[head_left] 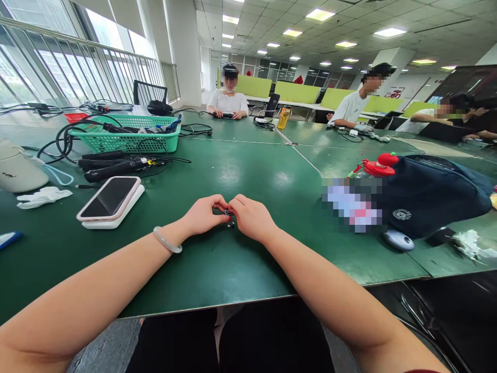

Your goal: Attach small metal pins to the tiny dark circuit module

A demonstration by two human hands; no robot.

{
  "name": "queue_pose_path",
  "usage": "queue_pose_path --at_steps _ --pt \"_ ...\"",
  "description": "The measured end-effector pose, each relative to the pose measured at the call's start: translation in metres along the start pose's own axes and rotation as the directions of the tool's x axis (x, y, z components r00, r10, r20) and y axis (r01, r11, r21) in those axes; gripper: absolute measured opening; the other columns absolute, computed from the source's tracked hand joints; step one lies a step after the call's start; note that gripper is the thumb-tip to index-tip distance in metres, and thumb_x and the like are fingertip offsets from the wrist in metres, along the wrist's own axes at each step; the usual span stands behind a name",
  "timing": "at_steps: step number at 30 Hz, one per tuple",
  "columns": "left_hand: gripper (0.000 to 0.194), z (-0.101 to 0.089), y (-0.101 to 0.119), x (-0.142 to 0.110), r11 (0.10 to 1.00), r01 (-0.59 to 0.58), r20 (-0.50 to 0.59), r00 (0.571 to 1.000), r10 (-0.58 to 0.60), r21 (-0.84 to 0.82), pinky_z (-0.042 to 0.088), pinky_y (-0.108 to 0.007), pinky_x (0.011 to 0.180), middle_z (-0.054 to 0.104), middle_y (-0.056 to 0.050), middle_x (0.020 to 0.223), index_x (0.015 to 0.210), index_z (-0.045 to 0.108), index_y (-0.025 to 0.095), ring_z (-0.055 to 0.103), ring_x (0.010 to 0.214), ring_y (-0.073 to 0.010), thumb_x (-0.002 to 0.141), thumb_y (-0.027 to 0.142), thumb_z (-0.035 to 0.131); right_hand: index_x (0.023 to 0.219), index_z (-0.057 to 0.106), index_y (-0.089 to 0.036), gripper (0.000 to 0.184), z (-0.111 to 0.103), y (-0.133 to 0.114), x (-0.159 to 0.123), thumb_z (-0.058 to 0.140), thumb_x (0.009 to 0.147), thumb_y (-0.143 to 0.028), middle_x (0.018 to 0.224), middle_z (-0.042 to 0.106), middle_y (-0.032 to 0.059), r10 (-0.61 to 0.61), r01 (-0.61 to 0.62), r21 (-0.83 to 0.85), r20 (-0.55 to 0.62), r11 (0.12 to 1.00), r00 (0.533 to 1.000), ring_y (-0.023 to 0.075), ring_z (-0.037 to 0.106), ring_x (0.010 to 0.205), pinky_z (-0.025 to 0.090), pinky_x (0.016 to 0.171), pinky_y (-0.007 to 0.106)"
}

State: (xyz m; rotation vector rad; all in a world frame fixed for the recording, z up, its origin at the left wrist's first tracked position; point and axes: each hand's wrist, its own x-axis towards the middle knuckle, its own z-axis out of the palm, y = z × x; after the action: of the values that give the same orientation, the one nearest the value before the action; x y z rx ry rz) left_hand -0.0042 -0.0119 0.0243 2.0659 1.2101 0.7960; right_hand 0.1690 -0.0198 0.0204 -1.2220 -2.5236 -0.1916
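Both my hands meet over the green table (248, 269), fingertips close together. Between them is a small dark metallic piece (228, 212), too small to name. My left hand (202, 215), with a pale bangle (167, 240) on its wrist, pinches the piece between thumb and fingers. From the other side my right hand (250, 217) has its fingers closed against the same piece; its thumb is mostly hidden. Just below the fingertips shows another tiny dark and silvery bit (231, 225), and whether it lies on the table or hangs from the piece I cannot tell.
To the left lie a phone (111, 198) on a white box, black cable-ended tools (112, 167) and a green basket (128, 135). On the right are a dark blue bag (438, 191) and a grey mouse (399, 241). Several people sit around the table's far side.
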Motion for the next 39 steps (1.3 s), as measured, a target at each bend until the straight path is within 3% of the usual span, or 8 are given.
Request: queue_pose_path --at_steps 14,20,23,26,30,35,39 --pt "0.021 -0.001 0.000 0.000 1.000 0.008 -0.003 1.000 -0.008 -0.020 0.047 -0.033 0.078 0.066 -0.002 0.082 0.077 0.056 0.019 0.061 0.081 -0.0181 0.064 0.032 0.065 0.094 0.055 -0.019 0.017 -0.001 0.002 -0.001 0.039 0.090 -0.021 0.094 0.055 0.0043 -0.001 0.001 0.043 -0.003 0.999 1.000 0.0127 0.053 0.078 0.035 0.064 0.023" --pt "0.019 -0.003 -0.002 0.001 0.986 0.044 -0.071 0.997 -0.033 0.160 0.046 -0.032 0.075 0.067 -0.001 0.082 0.078 0.057 0.021 0.061 0.079 -0.0193 0.065 0.034 0.063 0.091 0.058 -0.020 0.021 -0.006 0.005 -0.002 0.038 0.090 -0.021 0.091 0.057 0.0024 0.043 -0.038 0.129 -0.034 0.991 0.999 0.0113 0.053 0.077 0.035 0.065 0.022" --pt "0.017 -0.005 -0.007 0.002 0.961 0.103 -0.136 0.988 -0.070 0.257 0.046 -0.031 0.071 0.068 0.000 0.082 0.079 0.058 0.023 0.061 0.078 -0.0198 0.066 0.035 0.061 0.085 0.061 -0.020 0.016 -0.005 0.010 -0.002 0.046 0.087 -0.024 0.085 0.058 0.0011 0.027 -0.037 0.170 0.061 0.985 0.998 0.0108 0.053 0.073 0.034 0.063 0.022" --pt "0.019 -0.006 -0.011 0.003 0.957 0.140 -0.159 0.982 -0.101 0.254 0.046 -0.031 0.069 0.068 0.000 0.082 0.079 0.059 0.023 0.062 0.078 -0.0196 0.066 0.036 0.061 0.080 0.063 -0.021 0.013 -0.002 0.015 -0.002 0.057 0.081 -0.032 0.080 0.058 0.0000 -0.037 -0.003 0.228 0.170 0.974 0.985 0.0107 0.053 0.071 0.034 0.062 0.022" --pt "0.020 -0.006 -0.011 0.004 0.963 0.147 -0.144 0.983 -0.117 0.224 0.046 -0.030 0.071 0.067 0.000 0.082 0.080 0.059 0.022 0.062 0.079 -0.0193 0.066 0.036 0.063 0.079 0.064 -0.021 0.005 0.001 0.018 -0.001 0.060 0.077 -0.021 0.079 0.059 -0.0009 -0.062 -0.001 0.257 0.238 0.967 0.969 0.0101 0.052 0.071 0.034 0.061 0.021" --pt "0.020 -0.005 -0.009 0.003 0.970 0.134 -0.113 0.987 -0.113 0.203 0.046 -0.031 0.073 0.067 0.001 0.082 0.080 0.059 0.022 0.062 0.080 -0.0182 0.066 0.035 0.063 0.077 0.064 -0.020 0.007 -0.002 0.016 -0.001 0.058 0.078 -0.018 0.081 0.060 -0.0003 -0.052 -0.013 0.250 0.250 0.968 0.967 0.0099 0.053 0.072 0.035 0.062 0.020" --pt "0.022 -0.005 -0.007 0.003 0.970 0.138 -0.114 0.987 -0.117 0.199 0.046 -0.031 0.074 0.067 -0.001 0.083 0.080 0.059 0.021 0.062 0.081 -0.0191 0.065 0.037 0.062 0.080 0.062 -0.020 0.009 -0.005 0.015 0.000 0.054 0.082 -0.021 0.082 0.060 0.0006 -0.004 -0.029 0.205 0.156 0.978 0.988 0.0110 0.053 0.075 0.035 0.066 0.022"
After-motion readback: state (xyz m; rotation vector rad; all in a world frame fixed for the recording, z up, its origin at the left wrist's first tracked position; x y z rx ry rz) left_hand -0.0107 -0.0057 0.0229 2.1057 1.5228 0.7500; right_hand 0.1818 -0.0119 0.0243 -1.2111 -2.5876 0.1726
